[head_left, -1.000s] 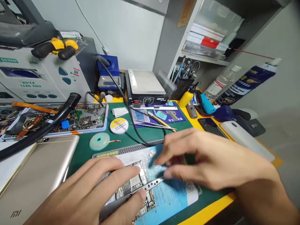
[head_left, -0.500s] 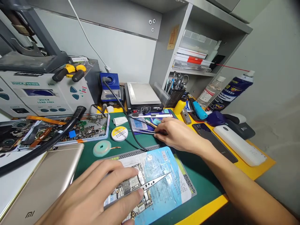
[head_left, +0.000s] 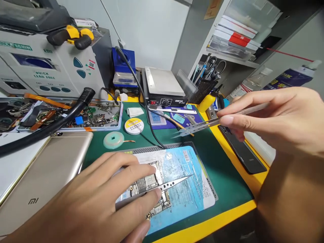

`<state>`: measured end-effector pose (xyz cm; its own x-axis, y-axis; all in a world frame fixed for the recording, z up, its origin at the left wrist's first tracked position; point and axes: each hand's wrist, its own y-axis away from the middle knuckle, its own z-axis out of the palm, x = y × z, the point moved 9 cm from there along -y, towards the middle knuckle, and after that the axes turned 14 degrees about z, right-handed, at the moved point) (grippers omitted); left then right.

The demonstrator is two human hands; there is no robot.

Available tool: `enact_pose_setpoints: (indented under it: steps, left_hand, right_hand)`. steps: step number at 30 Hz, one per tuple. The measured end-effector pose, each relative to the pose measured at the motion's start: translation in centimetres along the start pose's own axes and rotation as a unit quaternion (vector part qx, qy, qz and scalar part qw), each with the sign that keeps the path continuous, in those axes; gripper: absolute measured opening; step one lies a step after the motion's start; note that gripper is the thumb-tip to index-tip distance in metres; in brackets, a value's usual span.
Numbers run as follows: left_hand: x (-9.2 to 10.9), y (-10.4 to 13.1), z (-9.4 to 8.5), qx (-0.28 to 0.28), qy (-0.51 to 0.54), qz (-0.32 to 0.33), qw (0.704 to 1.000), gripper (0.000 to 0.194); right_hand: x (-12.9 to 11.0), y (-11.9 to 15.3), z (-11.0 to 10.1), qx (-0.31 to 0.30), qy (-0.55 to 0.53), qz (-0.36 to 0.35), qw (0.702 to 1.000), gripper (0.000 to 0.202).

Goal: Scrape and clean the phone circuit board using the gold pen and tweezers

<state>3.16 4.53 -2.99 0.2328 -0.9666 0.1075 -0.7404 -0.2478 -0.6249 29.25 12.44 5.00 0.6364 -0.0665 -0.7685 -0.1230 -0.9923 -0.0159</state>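
Note:
Silver tweezers (head_left: 176, 182) with a row of holes lie between the fingers of my left hand (head_left: 98, 192), their tips pointing right. Under those fingers sits a phone circuit board (head_left: 151, 181), partly hidden by the hand. The board rests on a worn blue-and-white card (head_left: 184, 199). My right hand (head_left: 275, 118) is raised at the right and pinches a second pair of metal tweezers (head_left: 198, 128). Their tips point left, above the green mat (head_left: 217, 172), and look slightly apart with nothing visible between them.
At the left are a gold phone (head_left: 60, 158), a tray of loose boards (head_left: 106, 118) and a black hose (head_left: 53, 126). A solder wire coil (head_left: 113, 140), a round tin (head_left: 134, 125) and a heating plate (head_left: 164, 82) stand behind. A dark phone (head_left: 243, 150) lies right.
My right hand has risen from the tools at the back and come right and nearer, now with tweezers in it. My left hand stays over the board. The view has tilted down.

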Motion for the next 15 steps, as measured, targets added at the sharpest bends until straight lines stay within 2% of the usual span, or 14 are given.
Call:
enact_pose_setpoints:
  steps: [3,5,11,13,15]
  left_hand:
    - [0.1,-0.1,0.5,-0.012,-0.006,-0.005,1.000,0.025]
    - [0.2,-0.1,0.8,-0.019,-0.004,-0.009,1.000,0.027]
    - [0.1,0.0,0.8,-0.028,-0.001,-0.015,0.999,0.027]
    - [0.0,0.0,0.5,-0.026,-0.001,-0.009,1.000,0.024]
    - [0.0,0.1,0.4,-0.022,0.003,-0.001,1.000,0.022]
  right_hand:
    - [-0.6,0.1,1.2,-0.039,-0.017,-0.036,0.998,0.004]
    - [-0.9,0.0,2.7,-0.074,-0.021,-0.044,0.996,0.005]
    - [0.4,-0.4,8.2,-0.171,0.078,0.031,0.982,0.018]
    - [0.5,-0.2,8.8,-0.176,0.105,0.023,0.978,0.020]
    - [0.3,0.1,8.1,-0.148,0.078,0.016,0.986,0.019]
